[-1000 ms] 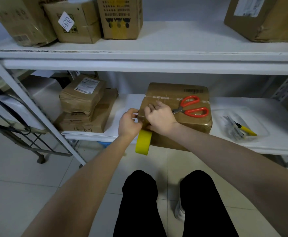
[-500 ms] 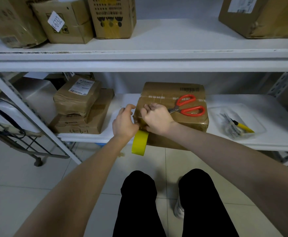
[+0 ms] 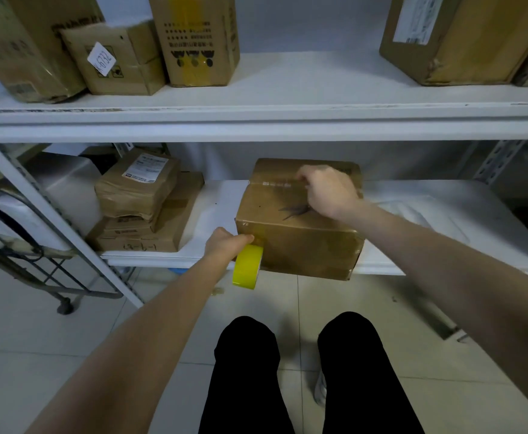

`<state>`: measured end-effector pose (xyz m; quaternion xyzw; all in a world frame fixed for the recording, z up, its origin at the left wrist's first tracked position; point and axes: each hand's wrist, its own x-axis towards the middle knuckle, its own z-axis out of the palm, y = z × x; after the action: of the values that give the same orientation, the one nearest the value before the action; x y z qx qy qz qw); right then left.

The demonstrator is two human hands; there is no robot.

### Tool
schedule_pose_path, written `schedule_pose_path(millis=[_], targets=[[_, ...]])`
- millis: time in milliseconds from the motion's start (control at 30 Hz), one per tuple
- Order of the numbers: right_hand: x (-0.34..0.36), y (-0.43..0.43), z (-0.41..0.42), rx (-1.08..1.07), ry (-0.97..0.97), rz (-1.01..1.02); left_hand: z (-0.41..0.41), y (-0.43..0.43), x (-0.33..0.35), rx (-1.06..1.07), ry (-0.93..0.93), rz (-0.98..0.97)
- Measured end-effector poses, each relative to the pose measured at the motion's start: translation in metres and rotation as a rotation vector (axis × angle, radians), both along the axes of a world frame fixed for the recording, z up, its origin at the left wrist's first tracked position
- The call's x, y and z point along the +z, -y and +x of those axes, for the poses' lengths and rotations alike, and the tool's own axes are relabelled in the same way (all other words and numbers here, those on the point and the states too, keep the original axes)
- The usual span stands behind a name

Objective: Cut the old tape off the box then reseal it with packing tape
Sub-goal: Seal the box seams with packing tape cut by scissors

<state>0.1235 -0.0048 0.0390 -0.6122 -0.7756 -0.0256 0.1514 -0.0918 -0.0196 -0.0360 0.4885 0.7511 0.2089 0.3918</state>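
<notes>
We have the box on the lower shelf, about midway along it, with its near face hanging out past the front edge. Our left hand is at the box's near left corner, its fingers closed round the one yellow tape roll, which hangs just below the shelf's front edge and touches the box's near face. Our right hand lies on the top of the box toward the back. Its fingers are bent down by the taped seam, and we cannot tell whether they pinch anything.

At the left end of the lower shelf stands a stack of parcels, a wrapped one with a label on top of a flat carton. A bare strip of shelf separates the stack from the box. To the right of the box lies a pale tray, blurred, and the shelf runs on beyond it.

The upper shelf hangs close over the box. It carries three cartons at its left end and one large carton at the right. A slanted white upright and a wheeled cart crowd the left side. Below the front edge is tiled floor, where we see our two dark trouser legs.
</notes>
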Motion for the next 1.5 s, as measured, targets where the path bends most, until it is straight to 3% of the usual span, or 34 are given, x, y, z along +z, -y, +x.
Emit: schedule_pose_path(millis=[100, 200, 433, 600, 767, 900, 1000, 1133, 1300, 1500], targets=[[0.010, -0.009, 0.034, -0.051, 0.193, -0.207, 0.004, 0.003, -0.007, 0.029, 0.129, -0.065], [0.013, -0.011, 0.046, 0.018, 0.253, -0.351, 0.008, 0.002, -0.012, 0.044, 0.135, -0.045], [0.034, -0.007, 0.046, 0.003, 0.306, -0.412, 0.011, 0.003, -0.010, -0.027, -0.037, 0.029], [0.028, 0.004, 0.045, 0.026, 0.425, -0.380, 0.011, 0.006, -0.012, 0.040, 0.022, 0.062], [0.032, 0.017, 0.043, 0.071, 0.144, -0.371, 0.011, 0.006, -0.011, 0.058, 0.109, 0.070], [0.025, 0.038, 0.037, 0.209, -0.390, -0.672, 0.009, 0.002, -0.005, 0.013, 0.068, 0.036], [0.012, 0.060, 0.027, 0.266, -0.535, -0.843, 0.006, 0.006, -0.003, -0.014, 0.088, 0.020], [0.009, 0.063, -0.004, 0.184, -0.609, -0.675, 0.007, 0.013, -0.009, 0.028, 0.220, 0.090], [0.018, 0.038, -0.031, -0.146, -0.081, -0.187, 0.008, 0.023, -0.012, 0.078, 0.328, 0.079], [0.014, 0.022, -0.024, -0.283, 0.049, -0.216, 0.005, 0.028, -0.008, 0.132, 0.412, 0.023]])
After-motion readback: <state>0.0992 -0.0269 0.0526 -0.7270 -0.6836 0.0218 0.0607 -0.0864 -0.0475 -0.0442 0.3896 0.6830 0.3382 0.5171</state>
